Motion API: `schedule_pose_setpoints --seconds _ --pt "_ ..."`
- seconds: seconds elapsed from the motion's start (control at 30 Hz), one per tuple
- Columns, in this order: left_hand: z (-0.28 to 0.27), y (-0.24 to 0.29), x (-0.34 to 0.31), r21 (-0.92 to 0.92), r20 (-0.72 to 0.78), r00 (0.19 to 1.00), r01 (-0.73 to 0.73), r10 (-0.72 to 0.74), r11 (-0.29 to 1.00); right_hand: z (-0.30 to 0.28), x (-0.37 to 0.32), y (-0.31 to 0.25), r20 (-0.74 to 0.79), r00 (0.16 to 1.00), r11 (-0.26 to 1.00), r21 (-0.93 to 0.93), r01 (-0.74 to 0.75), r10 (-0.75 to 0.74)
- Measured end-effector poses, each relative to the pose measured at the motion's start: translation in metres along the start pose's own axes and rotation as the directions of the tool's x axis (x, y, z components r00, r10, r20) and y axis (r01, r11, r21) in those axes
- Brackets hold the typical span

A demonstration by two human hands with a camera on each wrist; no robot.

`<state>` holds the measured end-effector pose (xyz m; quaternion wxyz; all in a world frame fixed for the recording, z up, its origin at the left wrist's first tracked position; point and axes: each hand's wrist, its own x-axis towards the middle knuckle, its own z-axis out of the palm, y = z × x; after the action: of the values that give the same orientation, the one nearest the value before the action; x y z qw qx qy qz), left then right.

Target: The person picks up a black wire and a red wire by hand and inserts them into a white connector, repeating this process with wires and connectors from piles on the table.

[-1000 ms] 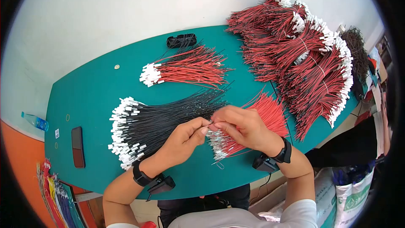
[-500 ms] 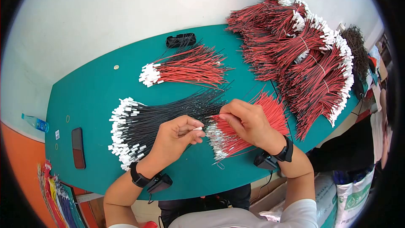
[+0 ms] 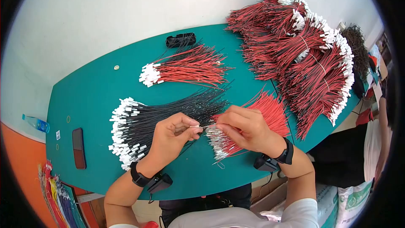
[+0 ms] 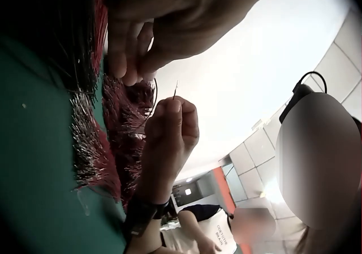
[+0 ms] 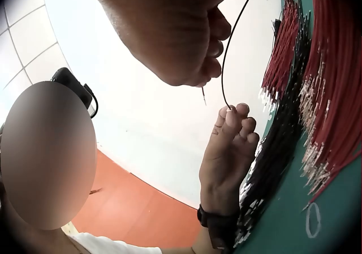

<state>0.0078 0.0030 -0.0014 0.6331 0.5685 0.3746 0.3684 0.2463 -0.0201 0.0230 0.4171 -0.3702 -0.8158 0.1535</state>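
My left hand (image 3: 171, 137) pinches a small white connector housing (image 3: 197, 127) between thumb and fingertips. A black wire (image 5: 232, 33) runs out of that housing and bends away in the right wrist view. My right hand (image 3: 249, 128) pinches a thin wire with a bare metal tip (image 5: 204, 97); the tip points toward the left hand, and the gap between the two hands is small. Below the hands lie a fan of red wires (image 3: 270, 112) with metal terminals and a bundle of black wires (image 3: 168, 112) with white housings.
A bundle of red-and-black wires (image 3: 194, 69) with white housings lies farther back, near a black case (image 3: 181, 40). Large tied bundles (image 3: 295, 55) cover the table's right end. A phone (image 3: 78, 147) and a bottle (image 3: 36, 123) are at the left. Another person (image 4: 209, 225) stands behind.
The fingertips met one second ago. Half a second ago they were apart, the right hand at the red wires' terminal ends. Now the right fingers hold a wire tip close to the left hand's housing.
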Motion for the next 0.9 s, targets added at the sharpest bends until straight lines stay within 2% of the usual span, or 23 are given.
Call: schedule_pose_setpoints --seconds 0.1,0.17,0.37,0.67,0.77,0.9 --pt "-0.0024 -0.0013 0.0036 -0.104 0.007 1.0 -0.012 0.013 0.994 0.0017 0.0002 0.0019 -0.023 0.999 0.999 0.003 0.035 -0.035" --pt "-0.003 -0.0009 0.0043 -0.155 0.024 1.0 0.002 0.002 0.988 0.0 0.0011 -0.0009 0.022 0.999 0.999 -0.027 0.029 -0.029" --pt "-0.0023 -0.0053 0.0055 -0.212 -0.005 0.998 -0.064 0.065 0.975 0.002 -0.0005 -0.0024 0.057 0.998 0.999 -0.024 0.026 -0.025" --pt "0.0013 -0.0028 0.0025 -0.184 -0.004 0.996 -0.088 0.089 0.979 0.005 -0.0016 -0.0025 0.06 0.998 1.0 0.023 0.003 -0.005" --pt "0.0008 0.0 0.001 -0.093 -0.001 0.999 -0.042 0.042 0.995 0.0059 -0.0025 -0.002 0.061 0.998 0.999 0.037 -0.006 0.004" --pt "0.0023 -0.0023 0.0013 -0.069 -0.005 0.997 -0.079 0.078 0.995 0.0064 -0.0033 -0.002 0.069 0.998 0.999 0.03 -0.017 0.015"
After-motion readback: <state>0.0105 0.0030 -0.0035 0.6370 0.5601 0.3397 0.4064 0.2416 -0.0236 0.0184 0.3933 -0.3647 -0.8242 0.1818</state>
